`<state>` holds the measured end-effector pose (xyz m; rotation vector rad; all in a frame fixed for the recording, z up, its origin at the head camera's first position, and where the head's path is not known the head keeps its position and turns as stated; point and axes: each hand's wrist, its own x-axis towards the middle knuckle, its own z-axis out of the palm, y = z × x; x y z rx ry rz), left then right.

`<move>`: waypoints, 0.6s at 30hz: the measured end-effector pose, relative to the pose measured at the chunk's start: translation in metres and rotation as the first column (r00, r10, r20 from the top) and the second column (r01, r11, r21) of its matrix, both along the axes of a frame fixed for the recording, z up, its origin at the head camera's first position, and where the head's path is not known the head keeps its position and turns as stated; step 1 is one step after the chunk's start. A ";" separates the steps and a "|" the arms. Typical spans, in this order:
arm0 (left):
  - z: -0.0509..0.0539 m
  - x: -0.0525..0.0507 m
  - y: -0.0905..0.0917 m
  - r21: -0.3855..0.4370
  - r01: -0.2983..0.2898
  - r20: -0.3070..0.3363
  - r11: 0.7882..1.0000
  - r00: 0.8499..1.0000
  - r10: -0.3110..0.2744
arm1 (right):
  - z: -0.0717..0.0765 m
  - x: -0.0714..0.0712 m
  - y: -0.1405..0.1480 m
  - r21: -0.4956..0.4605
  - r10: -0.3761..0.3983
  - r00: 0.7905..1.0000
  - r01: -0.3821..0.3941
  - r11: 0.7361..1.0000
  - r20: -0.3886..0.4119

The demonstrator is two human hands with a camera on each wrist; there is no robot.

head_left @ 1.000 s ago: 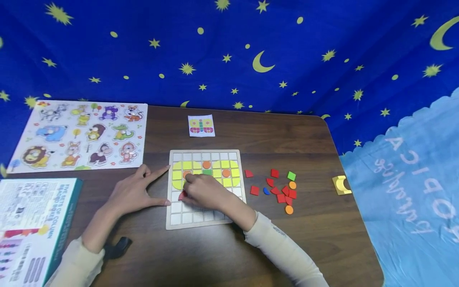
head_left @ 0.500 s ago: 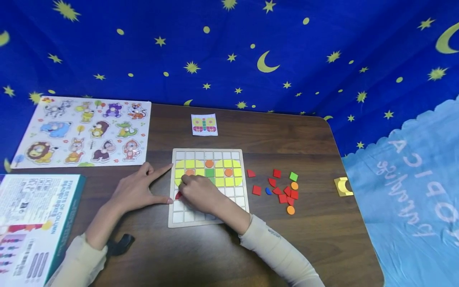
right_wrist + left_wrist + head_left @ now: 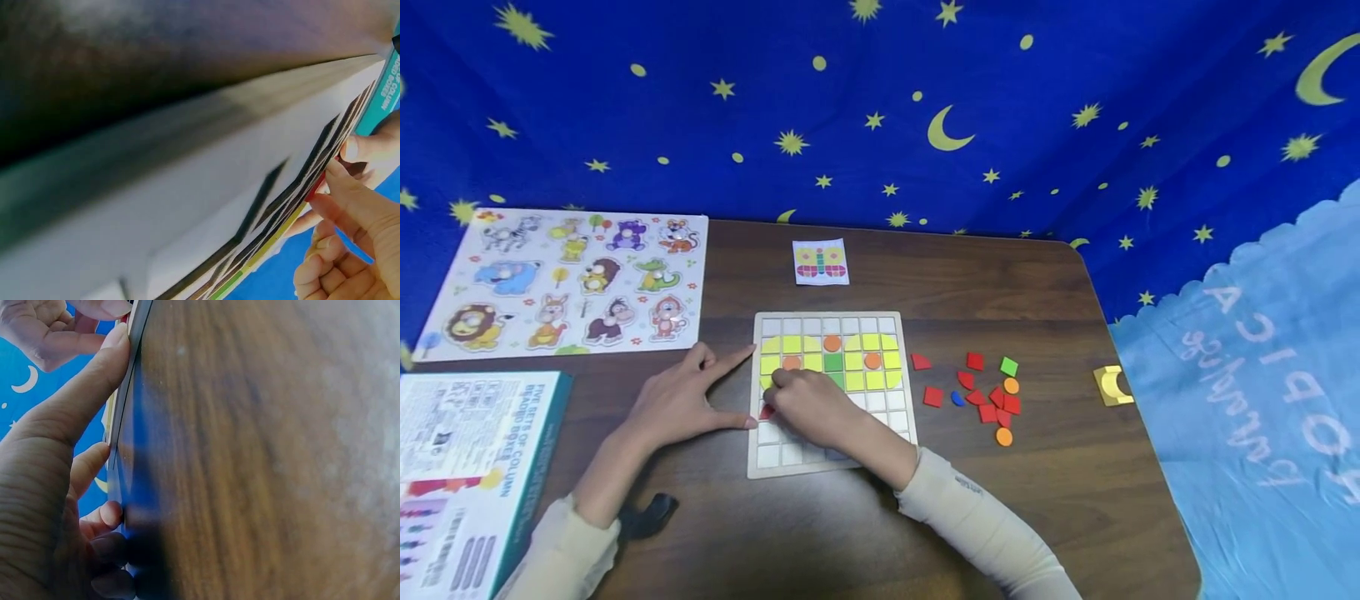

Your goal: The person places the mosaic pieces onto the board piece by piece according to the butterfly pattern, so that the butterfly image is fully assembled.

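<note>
A wooden grid board (image 3: 877,402) lies on the table, its upper rows filled with yellow pieces, orange discs and green squares. My right hand (image 3: 816,408) is over its left side and pinches a small red piece (image 3: 766,412) at the leftmost column, just below the yellow ones. In the right wrist view, thumb and forefinger hold that red piece (image 3: 317,186) at the board's surface; its outline is mostly hidden. Along the board's left edge, my left hand (image 3: 673,404) touches the frame with outstretched thumb and forefinger.
Loose pieces lie right of the board: several red ones (image 3: 988,413), orange discs (image 3: 1003,437), a green square (image 3: 1009,367) and a blue piece (image 3: 958,398). A butterfly card (image 3: 821,262) is behind. An animal puzzle (image 3: 572,283) and a box (image 3: 475,467) stand left.
My right hand has shifted slightly left with the red piece, from nearer the second column to the leftmost column. My left hand stays at the board's edge.
</note>
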<state>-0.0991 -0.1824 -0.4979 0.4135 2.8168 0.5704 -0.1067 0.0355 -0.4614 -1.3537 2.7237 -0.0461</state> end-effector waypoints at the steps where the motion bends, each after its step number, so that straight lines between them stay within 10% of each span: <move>1: 0.000 0.000 0.000 -0.001 0.000 0.001 1.000 1.000 0.000 | 0.000 0.000 0.000 0.001 0.006 1.000 -0.006 1.000 0.001; 8: 0.003 0.005 -0.004 -0.006 -0.014 0.016 1.000 1.000 0.014 | 0.011 0.003 0.014 -0.025 0.012 0.998 -0.011 1.000 0.069; 18: 0.002 0.000 0.001 -0.011 -0.005 0.013 1.000 1.000 0.005 | 0.015 0.004 0.094 -0.134 -0.173 0.985 0.175 0.975 0.032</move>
